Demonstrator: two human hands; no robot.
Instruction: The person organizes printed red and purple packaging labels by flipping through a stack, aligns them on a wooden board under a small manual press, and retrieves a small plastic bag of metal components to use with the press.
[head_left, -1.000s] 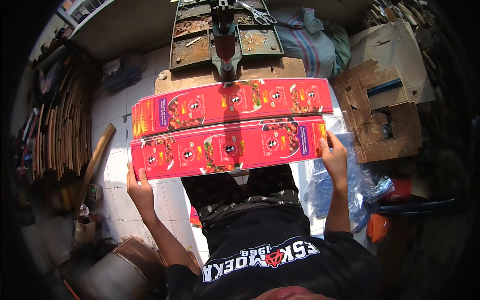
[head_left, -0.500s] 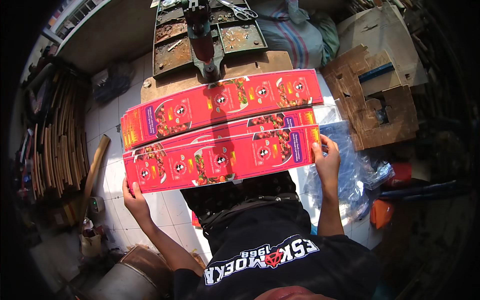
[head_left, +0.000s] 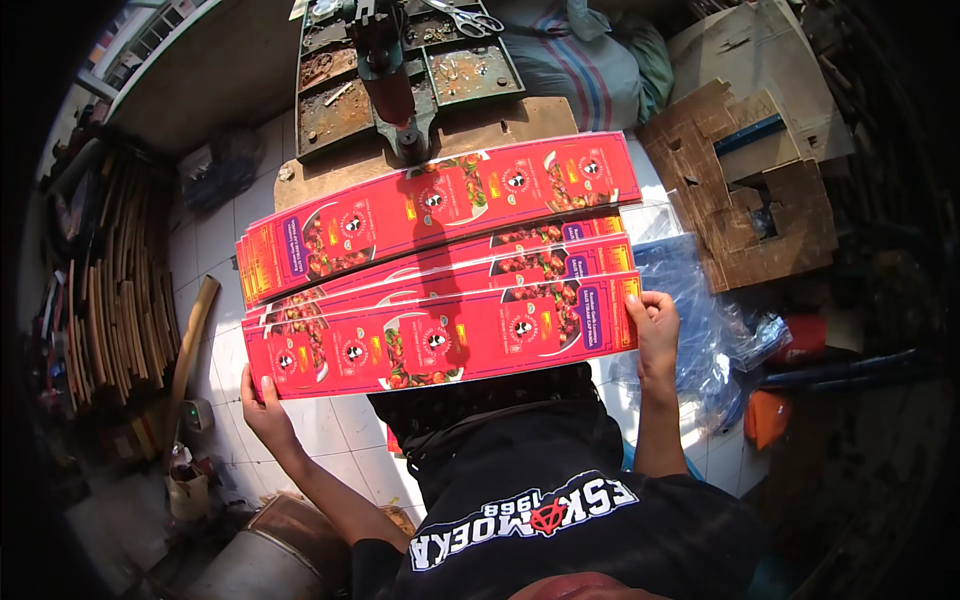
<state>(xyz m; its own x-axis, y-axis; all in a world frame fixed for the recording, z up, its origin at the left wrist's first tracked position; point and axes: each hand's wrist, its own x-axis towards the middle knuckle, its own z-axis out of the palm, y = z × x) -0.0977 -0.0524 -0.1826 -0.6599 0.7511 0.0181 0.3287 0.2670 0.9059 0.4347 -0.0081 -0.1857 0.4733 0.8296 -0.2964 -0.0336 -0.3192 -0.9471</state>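
A long red printed cardboard strip (head_left: pixel 480 345) with food pictures and a purple panel is stretched between my hands at the near side. My left hand (head_left: pixel 270 415) pinches its left end at the lower corner, thumb on top and fingers partly underneath. The right end is gripped by my right hand (head_left: pixel 655 335), thumb over the edge. Behind the strip, overlapping red strips (head_left: pixel 470 268) of the same print lie partly covered. Farther off, a stack of such strips (head_left: pixel 390 215) lies beneath the upright tool of a hand-press machine (head_left: pixel 393 105).
A wooden board (head_left: pixel 500 118) supports the press, with a compartmented tray (head_left: pixel 470 75) of small parts and scissors (head_left: pixel 465 18) behind it. Clear plastic sheets (head_left: pixel 670 320) and cut cardboard (head_left: pixel 750 190) lie on the right. Upright cardboard sheets (head_left: pixel 120 270) lean at left.
The held strip has come nearer to my body, both hands moving with it. More of the overlapping strips behind it now shows. The far stack has shifted slightly left in view, along with the press.
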